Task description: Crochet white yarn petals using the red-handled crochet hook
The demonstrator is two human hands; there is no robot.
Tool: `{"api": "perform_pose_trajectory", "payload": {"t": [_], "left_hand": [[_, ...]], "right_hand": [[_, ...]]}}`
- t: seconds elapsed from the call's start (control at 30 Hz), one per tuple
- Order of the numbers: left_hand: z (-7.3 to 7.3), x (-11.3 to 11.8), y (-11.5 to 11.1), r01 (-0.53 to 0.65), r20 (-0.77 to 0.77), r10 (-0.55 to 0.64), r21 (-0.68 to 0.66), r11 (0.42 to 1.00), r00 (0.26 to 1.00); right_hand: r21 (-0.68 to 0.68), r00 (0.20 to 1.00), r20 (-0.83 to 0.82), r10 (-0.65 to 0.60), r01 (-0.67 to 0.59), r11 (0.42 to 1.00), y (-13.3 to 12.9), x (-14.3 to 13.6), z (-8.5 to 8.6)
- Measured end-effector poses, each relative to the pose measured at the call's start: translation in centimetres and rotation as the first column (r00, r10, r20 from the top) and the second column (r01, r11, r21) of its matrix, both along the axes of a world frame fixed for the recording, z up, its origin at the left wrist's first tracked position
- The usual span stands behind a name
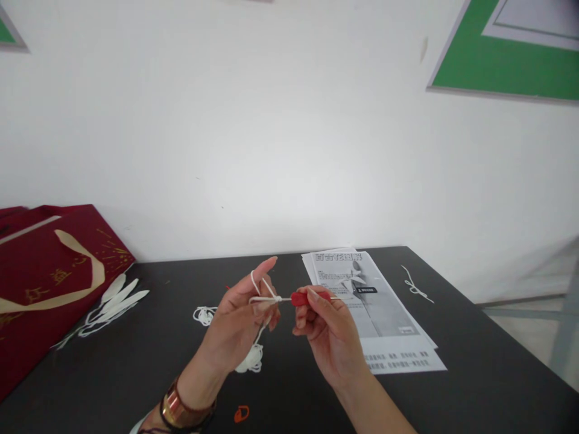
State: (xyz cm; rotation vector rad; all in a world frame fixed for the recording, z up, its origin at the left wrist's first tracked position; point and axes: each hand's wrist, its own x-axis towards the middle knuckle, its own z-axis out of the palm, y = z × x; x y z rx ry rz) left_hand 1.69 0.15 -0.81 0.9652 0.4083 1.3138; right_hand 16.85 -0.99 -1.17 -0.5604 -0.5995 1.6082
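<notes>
The left hand (244, 316) is up off the table (474, 361), index finger raised, white yarn (265, 296) looped around that finger and pinched between thumb and the other fingers. The right hand (328, 328) pinches the red handle of a crochet hook (304, 298), fingers pressed together on it, its metal shaft pointing left into the small knot of yarn held in the air between the two hands.

Risks, as I judge them: the loop on the raised finger looks loose, so if the finger dips or the tension drops, the yarn could slide off and the knot may open. The hook tip sits right at that knot; a pull at the wrong angle could split the strand or slip out of the loop. The yarn tail hangs down to a small white bundle (251, 360) on the table, and a snag there would jerk the work.

Also on the table: another yarn tangle (203, 314), an orange stitch marker (241, 413) near the front edge, white feather-like pieces (115, 299), and a short yarn scrap (416, 286) far right.

Writing: the printed sheets (384, 325) carry a bold heading and a small black label, too blurred to read. The red gift bag (40, 271) at left bears gold characters, also unreadable from here.
</notes>
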Motion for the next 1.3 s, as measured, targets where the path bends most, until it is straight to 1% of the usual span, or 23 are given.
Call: {"api": "perform_pose_trajectory", "payload": {"t": [0.07, 0.17, 0.2, 0.27, 0.43, 0.5, 0.67, 0.8, 0.93, 1.03, 1.13, 1.2, 1.3], "left_hand": [[0.11, -0.53, 0.15, -0.023, -0.168, 0.035, 0.071, 0.997, 0.985], [0.31, -1.12, 0.32, -0.057, -0.408, 0.140, 0.209, 0.976, 0.902], [0.39, -1.21, 0.35, -0.069, -0.457, 0.180, 0.250, 0.966, 0.871], [0.54, -1.25, 0.35, -0.094, -0.501, 0.238, 0.295, 0.951, 0.832], [0.67, -0.95, 0.14, -0.191, -0.500, 0.342, 0.329, 0.925, 0.795], [0.67, -0.84, 0.09, -0.212, -0.507, 0.362, 0.328, 0.920, 0.782], [0.50, -0.74, 0.27, -0.224, -0.494, 0.326, 0.256, 0.941, 0.806], [0.26, -0.83, 0.47, -0.199, -0.491, 0.287, 0.226, 0.954, 0.822], [0.24, -0.86, 0.52, -0.181, -0.469, 0.261, 0.209, 0.961, 0.844], [0.42, -0.69, 0.43, -0.207, -0.438, 0.309, 0.266, 0.941, 0.844], [0.61, -0.43, 0.23, -0.259, -0.389, 0.387, 0.341, 0.904, 0.836], [0.67, -0.31, 0.11, -0.284, -0.358, 0.410, 0.354, 0.891, 0.839], [0.62, -0.31, 0.00, -0.289, -0.334, 0.401, 0.339, 0.895, 0.853]], "right_hand": [[0.008, 1.000, 0.001, -0.011, 0.011, 1.000, -0.02, 0.01, 0.05], [0.010, 1.000, -0.001, -0.022, 0.022, 1.000, -0.02, 0.02, 0.05], [0.008, 1.000, -0.001, -0.023, 0.023, 1.000, -0.02, 0.03, 0.05], [0.000, 1.000, 0.000, -0.021, 0.021, 1.000, -0.02, 0.05, 0.07], [-0.031, 1.000, -0.001, -0.026, 0.026, 0.999, 0.05, 0.06, 0.01], [-0.041, 1.000, 0.000, -0.027, 0.027, 0.999, 0.11, 0.05, -0.06], [-0.047, 1.000, 0.001, -0.018, 0.018, 0.999, 0.21, 0.09, -0.09], [-0.066, 1.000, -0.018, -0.017, 0.016, 0.998, 0.30, 0.25, -0.18], [-0.087, 0.999, -0.027, 0.026, -0.028, 0.996, 0.48, 0.41, -0.34], [-0.013, 0.999, 0.020, 0.029, -0.029, 1.000, 0.38, 0.48, -0.22], [0.086, 0.994, 0.105, -0.031, 0.022, 0.996, 0.06, 0.54, 0.00], [0.128, 0.987, 0.142, -0.069, 0.051, 0.991, -0.15, 0.59, 0.08], [0.164, 0.983, 0.164, -0.087, 0.059, 0.985, -0.33, 0.68, 0.14]]}}
